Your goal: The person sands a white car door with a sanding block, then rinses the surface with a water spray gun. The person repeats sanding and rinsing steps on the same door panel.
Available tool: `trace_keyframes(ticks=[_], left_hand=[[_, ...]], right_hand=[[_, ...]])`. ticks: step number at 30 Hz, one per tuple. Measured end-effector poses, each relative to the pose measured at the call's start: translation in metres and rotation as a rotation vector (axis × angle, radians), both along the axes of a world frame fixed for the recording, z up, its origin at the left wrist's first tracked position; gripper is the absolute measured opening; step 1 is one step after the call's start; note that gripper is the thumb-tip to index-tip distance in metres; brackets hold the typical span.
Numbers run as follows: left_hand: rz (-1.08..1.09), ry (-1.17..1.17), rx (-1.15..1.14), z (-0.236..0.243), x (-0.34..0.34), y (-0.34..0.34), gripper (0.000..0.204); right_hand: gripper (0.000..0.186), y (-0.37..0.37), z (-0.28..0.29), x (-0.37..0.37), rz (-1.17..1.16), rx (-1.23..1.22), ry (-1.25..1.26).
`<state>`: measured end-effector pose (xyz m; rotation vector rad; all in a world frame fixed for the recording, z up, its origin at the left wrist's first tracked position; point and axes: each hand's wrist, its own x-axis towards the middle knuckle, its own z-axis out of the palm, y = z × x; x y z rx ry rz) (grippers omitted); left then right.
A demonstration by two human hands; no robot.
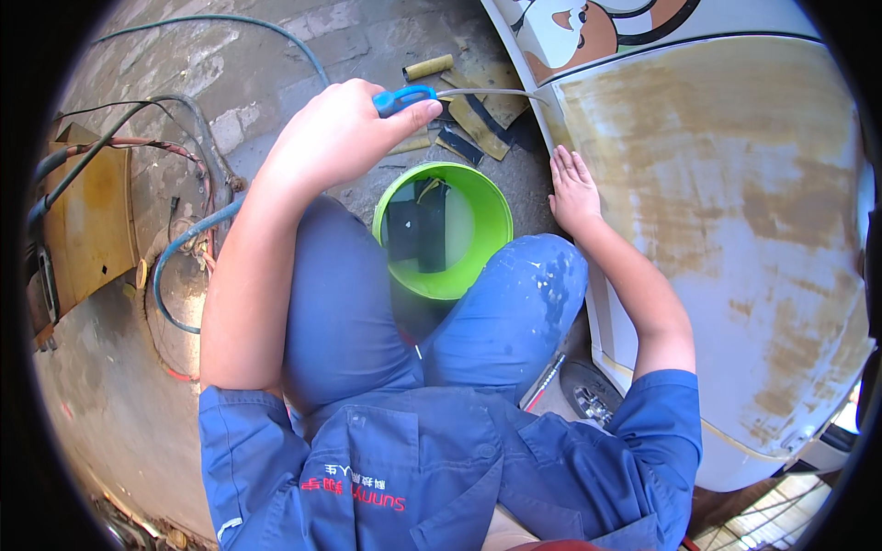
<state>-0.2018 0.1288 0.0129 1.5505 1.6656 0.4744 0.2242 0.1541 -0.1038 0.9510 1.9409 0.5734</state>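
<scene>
My left hand (pixel 344 138) is closed round a blue air blow gun (pixel 404 100). Its long thin nozzle (pixel 491 92) points right, with the tip at the edge of a vehicle body panel (pixel 707 211). That panel is white, with sanded yellow-brown filler patches across it. Flat against the panel near its left edge lies my right hand (pixel 575 188), fingers stretched out and holding nothing. Between my knees stands a green bucket (pixel 496 216) with cloudy water and dark sheets of what looks like sandpaper (pixel 432 230) in it.
Used sandpaper pieces (pixel 478 124) and a tan roll (pixel 428 67) lie on the ground beyond the bucket. A blue hose (pixel 276 28) runs behind my left hand. More hoses and cables (pixel 197 165) tangle at the left beside a rusty box (pixel 87 211). A wheel (pixel 591 393) sits below the panel.
</scene>
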Motion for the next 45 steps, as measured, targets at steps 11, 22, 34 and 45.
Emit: trace_keyframes(ticks=[11, 22, 34, 45], left_hand=[[0.041, -0.039, 0.043, 0.007, -0.005, -0.007, 0.071], [-0.127, 0.022, 0.0, 0.003, 0.01, -0.005, 0.071], [-0.06, -0.014, -0.022, -0.003, -0.003, -0.005, 0.071], [-0.101, -0.009, 0.021, -0.012, 0.003, -0.003, 0.07]], right_hand=[[0.068, 0.07, -0.021, -0.039, 0.269, 0.004, -0.415], [0.068, -0.012, -0.028, 0.041, 0.238, -0.15, -0.461], [0.066, 0.012, 0.006, 0.015, 0.341, -0.059, -0.377], [0.066, -0.063, 0.014, 0.068, 0.262, -0.227, -0.412]])
